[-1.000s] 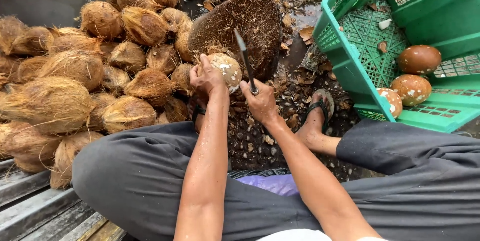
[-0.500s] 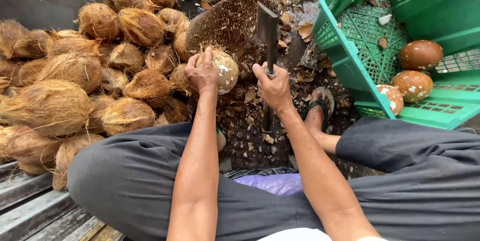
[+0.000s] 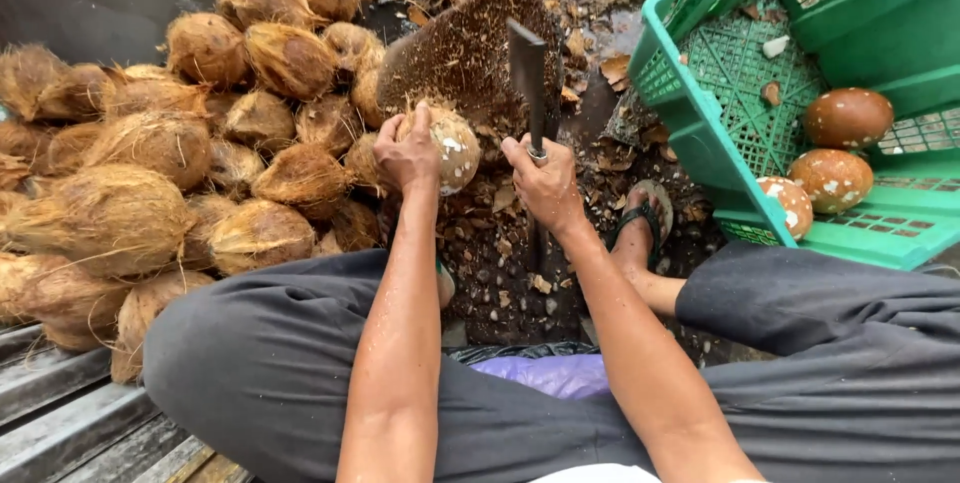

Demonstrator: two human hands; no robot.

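My left hand (image 3: 407, 155) grips a partly peeled coconut (image 3: 452, 148), brown with white patches, and holds it against a worn wooden chopping block (image 3: 470, 53). My right hand (image 3: 543, 183) is closed on the handle of a cleaver (image 3: 528, 78), whose dark blade stands upright just right of the coconut, a little apart from it. Both forearms reach forward over my knees in dark trousers.
A large heap of husked, fibrous coconuts (image 3: 160, 163) fills the left side. A tilted green plastic crate (image 3: 700, 143) on the right holds three peeled coconuts (image 3: 832, 178). Shell chips and husk litter the ground (image 3: 500, 273) between my legs. My sandalled foot (image 3: 640, 228) rests by the crate.
The cleaver has come up from lying low beside the coconut to standing upright, and my right hand has shifted slightly right. The left hand keeps its hold on the coconut.
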